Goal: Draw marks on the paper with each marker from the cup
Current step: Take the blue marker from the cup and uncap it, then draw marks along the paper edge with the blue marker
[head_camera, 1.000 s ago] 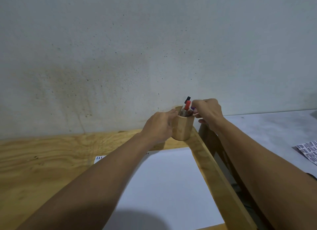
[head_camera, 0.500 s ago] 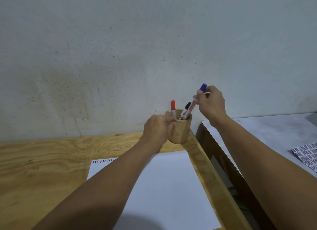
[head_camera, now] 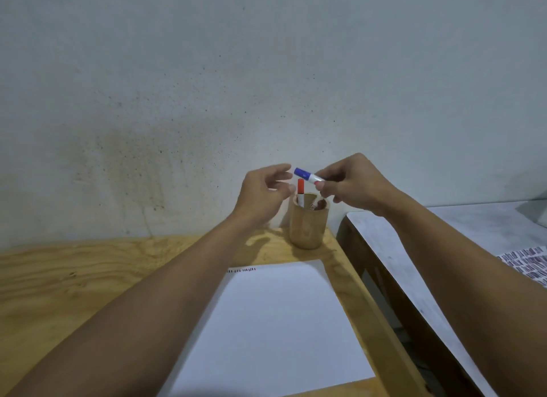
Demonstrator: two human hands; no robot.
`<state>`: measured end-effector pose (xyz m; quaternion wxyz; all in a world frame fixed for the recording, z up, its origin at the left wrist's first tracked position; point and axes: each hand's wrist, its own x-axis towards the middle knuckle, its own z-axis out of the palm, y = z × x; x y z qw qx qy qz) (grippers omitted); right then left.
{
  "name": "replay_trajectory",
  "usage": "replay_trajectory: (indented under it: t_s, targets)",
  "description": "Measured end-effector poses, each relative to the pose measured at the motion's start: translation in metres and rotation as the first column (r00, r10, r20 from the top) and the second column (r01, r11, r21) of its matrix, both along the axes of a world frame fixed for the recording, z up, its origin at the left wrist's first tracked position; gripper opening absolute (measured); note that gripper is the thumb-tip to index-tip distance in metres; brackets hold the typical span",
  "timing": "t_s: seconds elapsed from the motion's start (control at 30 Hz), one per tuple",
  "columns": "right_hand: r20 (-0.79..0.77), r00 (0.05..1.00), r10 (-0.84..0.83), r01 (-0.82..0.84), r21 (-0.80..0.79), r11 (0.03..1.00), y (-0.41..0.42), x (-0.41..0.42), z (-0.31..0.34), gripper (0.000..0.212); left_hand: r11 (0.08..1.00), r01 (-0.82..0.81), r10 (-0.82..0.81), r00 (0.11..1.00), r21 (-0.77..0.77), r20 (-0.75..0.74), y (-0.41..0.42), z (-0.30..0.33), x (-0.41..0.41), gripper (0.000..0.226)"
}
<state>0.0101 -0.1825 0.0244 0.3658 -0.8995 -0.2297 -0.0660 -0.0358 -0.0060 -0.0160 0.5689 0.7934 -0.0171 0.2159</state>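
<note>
A wooden cup [head_camera: 307,225] stands at the back right corner of the plywood table [head_camera: 74,281], against the wall. A red-capped marker [head_camera: 300,192] sticks up out of it, and another marker lies low inside. Above the cup my right hand [head_camera: 352,183] grips a blue-capped marker [head_camera: 307,176], held nearly level with its cap pointing left. My left hand [head_camera: 263,192] hovers just left of the cap, fingers spread, holding nothing. In front of the cup lies a white sheet of paper [head_camera: 281,322] with a short row of small marks at its far left corner.
A grey wall rises right behind the table. A second, grey-topped table [head_camera: 444,248] stands to the right across a narrow gap, with a printed sheet [head_camera: 527,263] on its right side.
My right hand has pulled the blue-capped marker fully out of the cup and turned it level. My left hand has let go of the cup and risen toward the cap.
</note>
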Motion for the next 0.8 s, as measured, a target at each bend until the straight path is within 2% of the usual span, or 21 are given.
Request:
replay_trajectory:
  t_s: [0.23, 0.4, 0.47, 0.53, 0.57, 0.63, 0.7, 0.8]
  targets:
    - [-0.049, 0.988, 0.145, -0.150, -0.132, 0.980, 0.015, -0.022, -0.005, 0.019, 0.992, 0.113, -0.111, 0.993, 0.049, -0.050, 0.020, 0.006, -0.026, 0.017]
    - [0.110, 0.971, 0.213, -0.178, -0.262, 0.949, 0.025, -0.038, -0.021, 0.017, 0.990, 0.103, -0.089, 0.986, 0.098, -0.144, 0.043, -0.005, -0.037, 0.009]
    - [0.148, 0.967, 0.209, -0.170, -0.242, 0.955, 0.022, -0.041, -0.027, 0.014, 0.994, 0.079, -0.062, 0.975, 0.074, -0.212, 0.058, -0.012, -0.042, 0.010]
    - [0.134, 0.970, 0.203, -0.181, -0.160, 0.970, 0.019, -0.045, -0.032, 0.015, 0.994, 0.072, -0.047, 0.962, 0.083, -0.268, 0.072, -0.020, -0.048, 0.010]
    - [0.068, 0.977, 0.203, -0.198, -0.076, 0.977, 0.019, -0.048, -0.035, 0.013, 0.992, 0.062, -0.028, 0.956, 0.108, -0.291, 0.077, -0.024, -0.051, 0.009]
    - [-0.173, 0.956, 0.236, -0.202, 0.189, 0.961, 0.020, -0.053, -0.041, 0.011, 0.989, 0.026, 0.024, 0.945, 0.146, -0.327, 0.080, -0.035, -0.056, 0.003]
    - [-0.391, 0.866, 0.310, -0.120, 0.440, 0.890, 0.024, -0.058, -0.048, 0.018, 0.986, -0.026, 0.080, 0.941, 0.166, -0.330, 0.080, -0.048, -0.059, 0.008]
    - [-0.510, 0.726, 0.461, 0.025, 0.690, 0.723, 0.031, -0.062, -0.060, 0.030, 0.975, -0.075, 0.132, 0.954, 0.211, -0.270, 0.077, -0.068, -0.061, 0.018]
